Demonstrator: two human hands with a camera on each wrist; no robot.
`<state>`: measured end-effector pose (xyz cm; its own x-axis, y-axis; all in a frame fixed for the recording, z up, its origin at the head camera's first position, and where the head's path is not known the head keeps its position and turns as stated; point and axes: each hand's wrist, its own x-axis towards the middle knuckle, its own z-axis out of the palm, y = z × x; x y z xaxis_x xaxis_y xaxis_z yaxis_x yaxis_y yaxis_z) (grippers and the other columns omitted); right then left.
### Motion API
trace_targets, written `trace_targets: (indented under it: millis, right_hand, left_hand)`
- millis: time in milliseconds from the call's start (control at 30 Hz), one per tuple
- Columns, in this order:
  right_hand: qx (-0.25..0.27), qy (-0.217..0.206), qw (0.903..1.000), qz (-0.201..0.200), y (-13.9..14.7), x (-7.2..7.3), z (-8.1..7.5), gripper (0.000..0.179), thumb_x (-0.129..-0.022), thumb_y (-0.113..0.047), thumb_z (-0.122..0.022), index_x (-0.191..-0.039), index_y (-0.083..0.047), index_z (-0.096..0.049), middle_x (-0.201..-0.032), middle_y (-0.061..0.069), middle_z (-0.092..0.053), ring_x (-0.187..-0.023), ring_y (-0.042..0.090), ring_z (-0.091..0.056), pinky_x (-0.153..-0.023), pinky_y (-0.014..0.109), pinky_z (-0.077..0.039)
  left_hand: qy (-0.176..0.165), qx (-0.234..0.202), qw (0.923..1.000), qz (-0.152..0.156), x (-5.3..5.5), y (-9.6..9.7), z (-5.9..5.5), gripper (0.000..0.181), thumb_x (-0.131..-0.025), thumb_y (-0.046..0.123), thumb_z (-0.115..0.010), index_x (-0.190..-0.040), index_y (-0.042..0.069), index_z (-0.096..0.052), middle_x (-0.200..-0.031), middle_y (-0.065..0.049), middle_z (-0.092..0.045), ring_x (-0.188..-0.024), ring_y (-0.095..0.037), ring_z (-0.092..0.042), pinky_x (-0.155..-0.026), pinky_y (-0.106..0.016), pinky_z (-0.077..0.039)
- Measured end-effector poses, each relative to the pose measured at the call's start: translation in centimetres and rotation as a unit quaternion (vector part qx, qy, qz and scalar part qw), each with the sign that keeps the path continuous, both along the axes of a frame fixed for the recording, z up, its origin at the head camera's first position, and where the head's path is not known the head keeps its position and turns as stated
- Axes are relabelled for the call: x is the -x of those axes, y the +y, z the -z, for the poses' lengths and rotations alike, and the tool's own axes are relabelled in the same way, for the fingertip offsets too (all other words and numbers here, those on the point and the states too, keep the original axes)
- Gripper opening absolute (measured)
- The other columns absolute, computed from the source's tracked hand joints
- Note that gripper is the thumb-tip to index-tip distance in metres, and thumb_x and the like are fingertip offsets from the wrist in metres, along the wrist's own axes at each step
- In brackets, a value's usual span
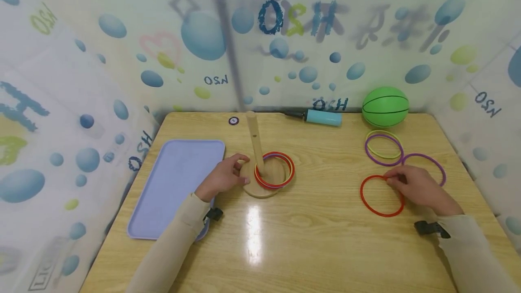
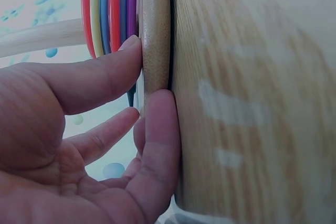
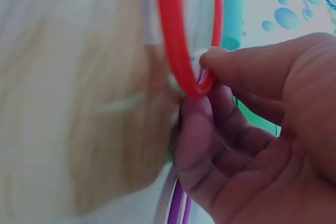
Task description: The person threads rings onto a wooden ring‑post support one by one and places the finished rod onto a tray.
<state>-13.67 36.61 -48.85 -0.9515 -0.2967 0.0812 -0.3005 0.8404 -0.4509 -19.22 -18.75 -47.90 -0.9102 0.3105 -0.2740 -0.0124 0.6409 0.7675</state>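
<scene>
On the table stands a wooden ring-toss stand, its upright post (image 1: 255, 141) rising from a round base (image 1: 260, 192). Several stacked rings (image 2: 114, 14), in red, yellow, blue and purple, lie around the post on the base. My left hand (image 1: 224, 176) grips the left edge of this base, thumb (image 2: 123, 64) on its upper face and a finger at its rim. Over to the right, my right hand (image 1: 419, 189) pinches a red ring (image 3: 176, 51) between thumb and fingers. That ring looks tilted up in the right wrist view.
Behind my right hand lie a purple ring (image 1: 423, 154), another purple ring (image 1: 366, 148) and a yellow ring (image 1: 382, 131). A green ball (image 1: 385, 106) and a blue hand pump (image 1: 323, 117) sit along the back wall. A lavender tray (image 1: 179, 184) is at left; a small disc (image 1: 234, 120) lies behind the stand.
</scene>
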Motion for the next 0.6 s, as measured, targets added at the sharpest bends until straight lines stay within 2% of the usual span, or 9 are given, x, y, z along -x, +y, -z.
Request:
trace_targets:
  millis: [233,467,600]
  right_hand:
    - [0.019,0.022,0.9995,-0.013,-0.9,0.2,-0.6,0.006,-0.097,-0.009,-0.076,-0.102,-0.011,-0.078,-0.086,-0.008,-0.067,-0.078,-0.003,-0.051,-0.068,0.022,-0.046]
    - [0.096,-0.029,0.9945,-0.031,-2.1,0.6,-2.0,0.008,-0.103,-0.004,-0.066,-0.108,-0.001,-0.072,-0.086,0.003,-0.069,-0.073,-0.001,-0.06,-0.057,0.025,-0.054]
    - [0.128,-0.056,0.9895,-0.037,-2.9,0.8,-2.8,0.01,-0.106,-0.004,-0.062,-0.112,0.001,-0.068,-0.085,0.01,-0.068,-0.069,0.005,-0.064,-0.059,0.029,-0.058]
  left_hand:
    - [0.002,0.005,1.0,0.001,-0.1,0.1,-0.2,0.061,-0.09,0.015,-0.085,-0.144,0.016,-0.058,-0.122,-0.015,-0.067,-0.094,-0.021,-0.064,-0.078,-0.032,-0.05]
    - [0.003,0.008,1.0,-0.003,-0.2,0.1,-0.2,0.061,-0.09,0.015,-0.086,-0.144,0.016,-0.058,-0.122,-0.016,-0.066,-0.093,-0.021,-0.064,-0.077,-0.032,-0.049]
    - [0.011,0.012,0.9999,-0.002,-0.3,0.1,-0.2,0.061,-0.09,0.016,-0.086,-0.145,0.016,-0.058,-0.122,-0.016,-0.066,-0.093,-0.021,-0.064,-0.078,-0.032,-0.05]
